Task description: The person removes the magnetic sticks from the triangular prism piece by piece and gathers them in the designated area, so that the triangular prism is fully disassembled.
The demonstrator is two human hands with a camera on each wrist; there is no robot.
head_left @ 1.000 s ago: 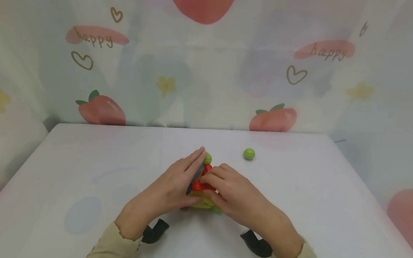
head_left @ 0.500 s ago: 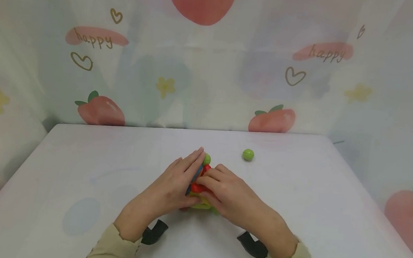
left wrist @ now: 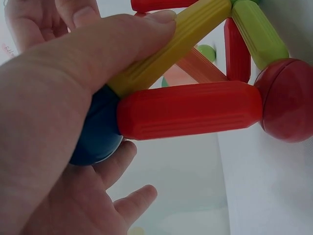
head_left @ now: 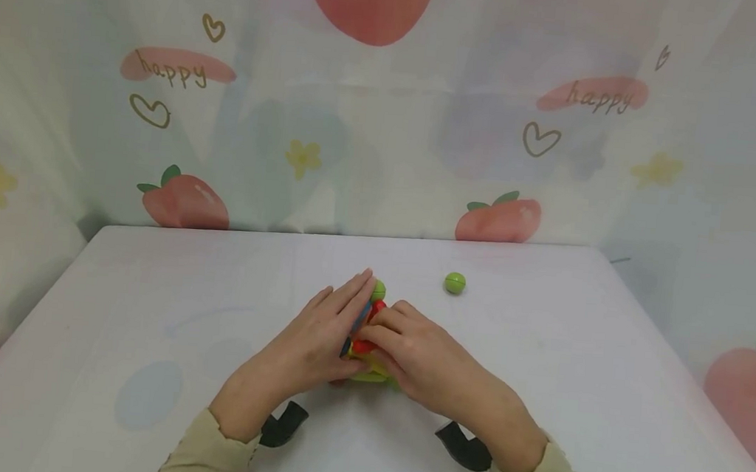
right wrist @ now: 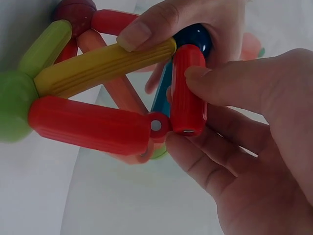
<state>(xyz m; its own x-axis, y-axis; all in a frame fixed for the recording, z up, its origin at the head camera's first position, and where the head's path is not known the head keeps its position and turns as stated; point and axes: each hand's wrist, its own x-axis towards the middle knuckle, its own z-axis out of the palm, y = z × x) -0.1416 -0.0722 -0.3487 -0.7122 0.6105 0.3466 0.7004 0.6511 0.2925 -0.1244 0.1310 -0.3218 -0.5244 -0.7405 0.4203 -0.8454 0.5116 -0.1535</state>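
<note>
Between the hands stands a frame of magnetic sticks and balls. My left hand [head_left: 317, 335] grips its near corner; in the left wrist view the thumb presses a yellow stick [left wrist: 198, 29], beside a dark blue ball [left wrist: 98, 129]. A long red stick [left wrist: 190, 110] runs from that ball to a dark red ball [left wrist: 288, 100]. With thumb and fingers, my right hand [head_left: 435, 359] pinches a short red stick [right wrist: 188, 93], one end at the blue ball, the other end free. A second red stick [right wrist: 90, 125] ends in a bare magnet tip beside it. A green ball [right wrist: 14, 105] joins the yellow stick.
A loose green ball [head_left: 455, 283] lies on the white table [head_left: 147, 284] behind and right of the frame. A black curved piece [head_left: 284, 425] shows by the left wrist and another black curved piece [head_left: 464, 446] by the right. A printed curtain [head_left: 387, 118] hangs behind.
My right hand has shifted slightly left, closer to the left hand, with the red stick in its fingers. The left hand and the loose green ball stay put.
</note>
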